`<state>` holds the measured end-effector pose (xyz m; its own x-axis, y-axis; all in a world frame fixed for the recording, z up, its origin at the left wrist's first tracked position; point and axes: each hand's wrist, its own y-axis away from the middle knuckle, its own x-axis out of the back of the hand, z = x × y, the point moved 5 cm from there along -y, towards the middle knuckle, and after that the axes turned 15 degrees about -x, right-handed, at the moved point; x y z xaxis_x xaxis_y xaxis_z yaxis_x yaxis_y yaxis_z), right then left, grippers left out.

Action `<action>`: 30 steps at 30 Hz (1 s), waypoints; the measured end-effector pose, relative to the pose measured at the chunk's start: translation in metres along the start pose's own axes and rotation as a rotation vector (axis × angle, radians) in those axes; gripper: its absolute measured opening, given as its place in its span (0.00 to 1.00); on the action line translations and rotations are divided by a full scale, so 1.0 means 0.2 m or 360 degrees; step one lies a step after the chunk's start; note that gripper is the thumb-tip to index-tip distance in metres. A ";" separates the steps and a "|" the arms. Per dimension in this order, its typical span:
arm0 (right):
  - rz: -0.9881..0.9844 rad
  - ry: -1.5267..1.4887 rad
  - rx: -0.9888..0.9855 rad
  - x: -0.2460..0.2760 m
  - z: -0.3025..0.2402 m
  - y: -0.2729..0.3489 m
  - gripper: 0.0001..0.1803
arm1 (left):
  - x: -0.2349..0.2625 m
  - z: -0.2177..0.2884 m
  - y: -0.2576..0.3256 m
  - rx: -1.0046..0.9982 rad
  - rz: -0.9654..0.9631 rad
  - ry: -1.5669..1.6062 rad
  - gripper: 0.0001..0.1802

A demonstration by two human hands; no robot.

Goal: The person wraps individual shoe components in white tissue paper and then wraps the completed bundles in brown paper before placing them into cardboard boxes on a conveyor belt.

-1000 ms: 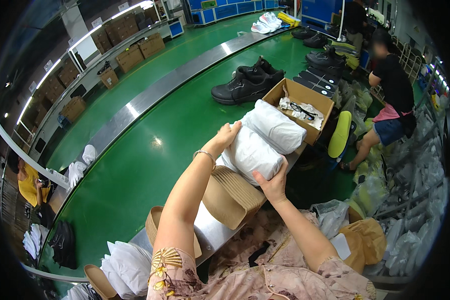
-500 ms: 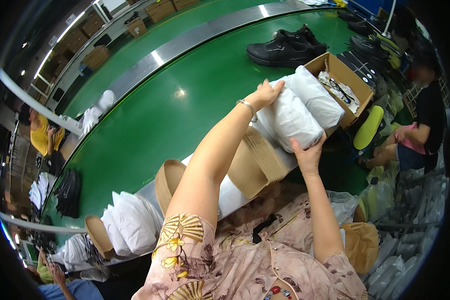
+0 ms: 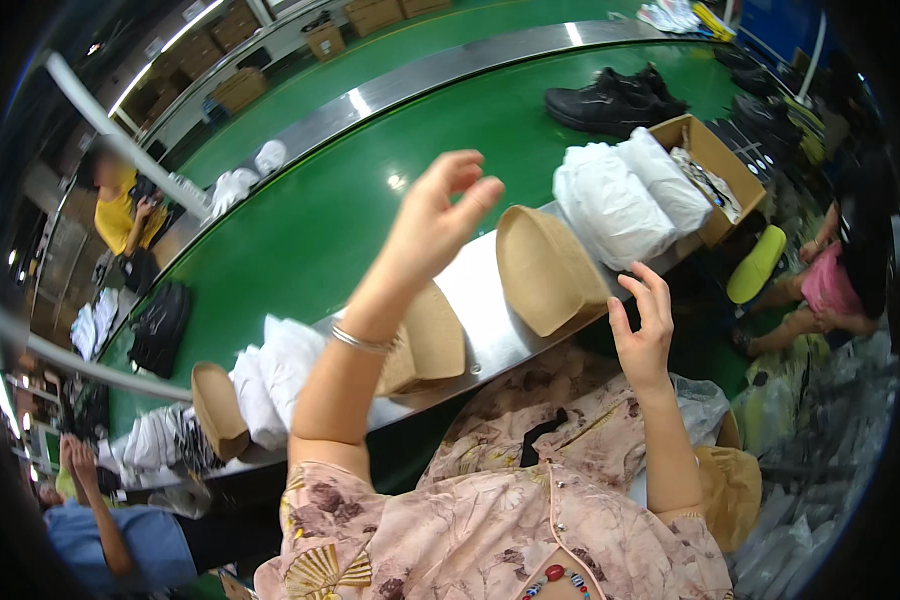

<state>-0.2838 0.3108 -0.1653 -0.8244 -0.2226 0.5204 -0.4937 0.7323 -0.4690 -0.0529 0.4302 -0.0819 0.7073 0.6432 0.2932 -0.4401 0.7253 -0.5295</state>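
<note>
My left hand is raised over the green belt, fingers loosely bent and apart, holding nothing. My right hand, also open, hovers just below the white wrapped bundle, apart from it. A second white bundle lies against it, beside an open brown cardboard box with crumpled paper inside. Between my hands, a brown molded-looking cardboard piece stands on the metal ledge. Further left, more of these brown cardboard pieces are partly hidden behind my left forearm.
Black shoes stand on the green belt beyond the bundles. White wrapped bundles and another brown piece line the ledge at left. A yellow-green insole is at right. People sit or stand at both sides.
Both hands have let go of the white bundle, which rests beside the other one. My left hand has moved left, away from it; my right hand has drawn slightly back. The view has shifted.
</note>
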 end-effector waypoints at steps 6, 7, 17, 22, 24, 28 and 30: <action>-0.0174 0.0752 0.0344 -0.24 -0.10 0.01 0.22 | 0.02 0.22 0.45 -0.0430 0.0310 -0.1043 0.16; -0.0314 0.0555 0.0232 -0.27 -0.03 0.00 0.23 | 0.05 0.19 0.50 -0.0424 0.0382 -0.1085 0.15; -0.0211 0.0465 0.0357 -0.31 -0.04 0.19 0.20 | -0.53 -0.25 0.45 -0.0103 0.0737 -0.0584 0.22; -0.0382 -0.0202 -0.0222 -0.32 0.05 -0.01 0.06 | -0.69 -0.60 0.35 0.0580 0.0484 0.0079 0.14; -0.0376 -0.0008 -0.0308 -0.37 0.12 -0.10 0.09 | -0.70 -0.61 0.33 0.0549 0.0579 0.0262 0.14; -0.0480 -0.0025 -0.0379 -0.44 0.14 -0.15 0.22 | -0.74 -0.62 0.35 0.0842 0.0677 0.1101 0.13; -0.0611 -0.0071 -0.0459 -0.44 0.20 -0.17 0.24 | -0.76 -0.62 0.33 0.0822 0.0595 0.1104 0.12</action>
<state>-0.2059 0.2790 -0.2240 -0.6115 -0.5346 0.5833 -0.6731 0.7390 -0.0283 -0.1208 0.3506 -0.2596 0.5687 0.6871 -0.4521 -0.7785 0.6271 -0.0262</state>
